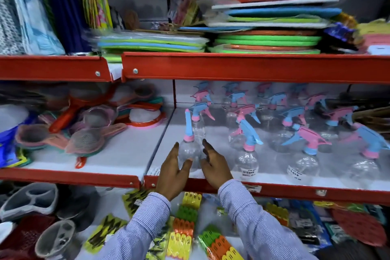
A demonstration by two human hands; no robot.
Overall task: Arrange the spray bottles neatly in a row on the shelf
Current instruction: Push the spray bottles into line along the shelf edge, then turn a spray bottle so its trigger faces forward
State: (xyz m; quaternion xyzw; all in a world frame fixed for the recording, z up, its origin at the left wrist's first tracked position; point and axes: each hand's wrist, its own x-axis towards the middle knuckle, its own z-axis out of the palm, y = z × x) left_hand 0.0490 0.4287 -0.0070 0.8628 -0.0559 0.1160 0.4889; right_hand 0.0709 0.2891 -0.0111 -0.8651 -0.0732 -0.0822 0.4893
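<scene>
Several clear spray bottles with blue and pink trigger heads stand on the white middle shelf [168, 133], in loose rows running back. The front left bottle [188, 145] stands upright near the shelf's front edge. My left hand [173, 173] is open just left of its round body, fingers spread. My right hand [213, 164] is open on the bottle's right side, fingertips close to it. I cannot tell if either hand touches it. More bottles, one with a blue head [248, 154] and one with a pink head [304, 160], stand to the right along the front.
A red shelf rail [274, 191] runs under my wrists. Plastic strainers [84, 137] lie heaped on the shelf's left bay. Foam mats [266, 42] are stacked on the shelf above. Packs of clothes pegs [185, 228] lie on the shelf below.
</scene>
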